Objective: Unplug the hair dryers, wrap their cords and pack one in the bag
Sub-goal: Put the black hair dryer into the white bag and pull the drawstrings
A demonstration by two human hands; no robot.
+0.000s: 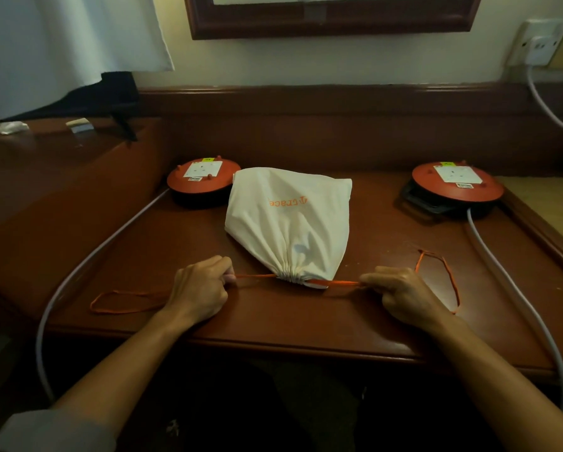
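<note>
A white drawstring bag [289, 220] with orange lettering lies bulging in the middle of the wooden desk [273, 324], its mouth gathered tight toward me. My left hand [200, 293] grips the orange drawstring [255, 277] left of the mouth. My right hand [400, 293] grips the orange drawstring on the right. The string is taut between hands and bag; slack loops trail outward on both sides. No hair dryer is visible; what fills the bag is hidden.
Two orange extension reels with sockets stand at the back: the left reel [203, 181] and the right reel [457, 187]. Grey cables [87, 259] run from them off the desk's front. A wall socket [539, 44] holds a plug at upper right. A mirror frame [332, 26] hangs above.
</note>
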